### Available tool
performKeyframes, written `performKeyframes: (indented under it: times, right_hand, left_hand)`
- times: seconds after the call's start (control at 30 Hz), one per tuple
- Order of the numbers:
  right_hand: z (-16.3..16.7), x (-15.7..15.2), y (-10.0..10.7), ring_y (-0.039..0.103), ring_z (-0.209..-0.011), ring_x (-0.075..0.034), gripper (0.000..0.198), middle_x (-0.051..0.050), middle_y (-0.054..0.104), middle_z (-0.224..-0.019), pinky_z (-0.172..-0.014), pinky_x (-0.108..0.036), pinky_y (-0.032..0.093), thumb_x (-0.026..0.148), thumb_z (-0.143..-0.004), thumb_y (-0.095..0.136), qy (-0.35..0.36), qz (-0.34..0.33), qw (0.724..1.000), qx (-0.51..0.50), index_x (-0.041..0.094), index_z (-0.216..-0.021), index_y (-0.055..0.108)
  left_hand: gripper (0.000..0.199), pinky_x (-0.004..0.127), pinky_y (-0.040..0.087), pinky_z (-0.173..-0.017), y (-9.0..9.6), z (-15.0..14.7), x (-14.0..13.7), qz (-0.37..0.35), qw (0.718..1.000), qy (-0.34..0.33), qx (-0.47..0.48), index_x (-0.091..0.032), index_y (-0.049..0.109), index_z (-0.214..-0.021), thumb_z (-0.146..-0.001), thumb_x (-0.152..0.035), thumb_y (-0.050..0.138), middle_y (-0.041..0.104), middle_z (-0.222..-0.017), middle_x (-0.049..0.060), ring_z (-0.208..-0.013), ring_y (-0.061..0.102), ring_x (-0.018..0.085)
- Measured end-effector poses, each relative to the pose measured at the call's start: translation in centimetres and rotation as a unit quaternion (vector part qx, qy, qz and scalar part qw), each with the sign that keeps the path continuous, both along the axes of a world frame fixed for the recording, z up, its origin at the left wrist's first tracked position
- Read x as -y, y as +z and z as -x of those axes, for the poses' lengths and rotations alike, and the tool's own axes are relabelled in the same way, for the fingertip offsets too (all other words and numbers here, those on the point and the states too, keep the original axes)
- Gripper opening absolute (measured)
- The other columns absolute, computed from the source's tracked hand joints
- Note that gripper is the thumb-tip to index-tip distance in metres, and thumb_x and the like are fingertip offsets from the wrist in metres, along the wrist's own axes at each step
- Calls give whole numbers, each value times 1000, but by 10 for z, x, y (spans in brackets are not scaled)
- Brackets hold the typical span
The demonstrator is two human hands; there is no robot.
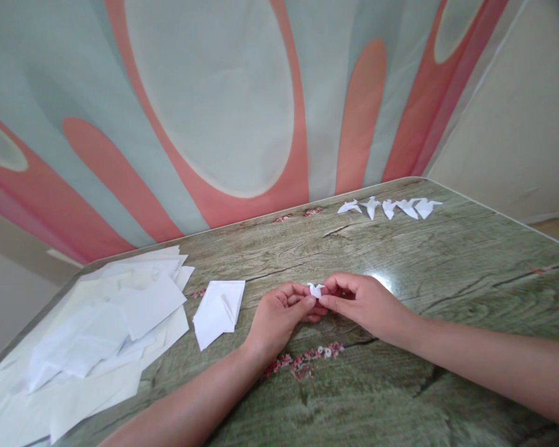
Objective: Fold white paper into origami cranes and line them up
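A small folded white paper bird (315, 290) is pinched between my two hands above the middle of the table. My left hand (284, 310) grips its left side with thumb and fingers, and my right hand (361, 304) pinches its right side. The fingertips cover the bird's lower part. Left of my left hand lie some folded white paper sheets (218, 310). Several finished-looking paper birds (389, 208) stand in a row near the table's back edge, to the right.
A large loose pile of white paper (97, 329) covers the table's left side. The wood-patterned table (470, 298) carries printed red flowers (307, 360). Right behind its far edge hangs a pink and grey patterned cloth (214, 93).
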State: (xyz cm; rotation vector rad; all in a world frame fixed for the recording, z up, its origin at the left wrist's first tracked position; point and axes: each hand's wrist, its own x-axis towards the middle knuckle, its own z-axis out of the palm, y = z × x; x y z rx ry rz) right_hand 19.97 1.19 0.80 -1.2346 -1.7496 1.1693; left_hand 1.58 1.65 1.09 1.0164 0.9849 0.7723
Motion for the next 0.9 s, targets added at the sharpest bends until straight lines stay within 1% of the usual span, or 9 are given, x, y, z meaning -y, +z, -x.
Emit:
performKeyframes:
  times: [0.3,0.37,0.43,0.5,0.57,0.63,0.7,0.8,0.9]
  right_hand:
    - [2,4,2,58,-65,-13,13,1,68,-71,-58,-23,42,28,-83,57,0,-23,999,23,21,-75,65]
    - [3,4,2,56,-61,-12,12,2,66,-68,-56,-23,40,26,-82,57,-7,-50,998,36,21,-74,64]
    - [2,3,0,54,-58,-11,11,3,64,-66,-54,-22,38,24,-82,57,-18,-80,995,53,21,-73,64]
    - [2,3,-1,52,-57,-10,11,4,62,-64,-54,-22,37,24,-81,57,-25,-103,992,67,21,-73,63]
    - [1,3,-2,52,-58,-10,10,3,62,-65,-54,-23,37,24,-81,58,-27,-115,990,74,21,-74,63]
    - [1,4,-2,53,-59,-11,9,3,62,-65,-55,-23,38,25,-82,58,-25,-120,989,76,21,-75,64]
    - [1,4,-3,54,-57,-11,11,3,62,-65,-54,-23,38,28,-83,58,-22,-113,991,75,22,-77,65]
    - [1,5,-3,54,-48,-9,13,4,62,-63,-49,-22,39,31,-85,55,-11,-71,996,57,22,-82,64]
    - [0,4,-3,57,-49,-10,9,5,61,-62,-48,-22,41,31,-85,56,-34,-51,997,37,23,-81,59]
  left_hand:
    - [22,30,54,-73,-3,-4,4,-64,995,1,-82,-15,61,-79,-76,-35,70,69,-72,3,-71,66,16]
    - [25,29,54,-72,-2,-4,5,-74,994,0,-82,-15,61,-90,-77,-35,68,68,-74,2,-70,66,16]
    - [35,27,52,-66,0,-4,6,-95,992,12,-78,-18,55,-107,-78,-33,67,65,-77,1,-66,66,15]
    - [40,24,50,-60,2,-3,6,-144,984,38,-98,-21,50,-113,-78,-32,67,63,-83,-1,-62,64,12]
    - [31,22,48,-62,4,-1,6,-209,965,53,-150,-21,55,-103,-77,-30,68,62,-89,1,-66,63,12]
    - [20,23,48,-65,4,0,6,-243,950,45,-193,-20,61,-92,-77,-31,68,64,-88,2,-72,63,13]
    - [16,24,49,-65,3,1,4,-223,955,37,-194,-18,62,-87,-79,-32,66,65,-78,2,-69,63,14]
    - [19,26,51,-64,2,1,0,-142,981,42,-128,-16,57,-85,-79,-32,66,65,-66,1,-62,64,14]
    - [23,29,54,-68,2,1,-4,-89,993,47,-59,-15,52,-84,-78,-30,68,67,-68,1,-66,68,16]
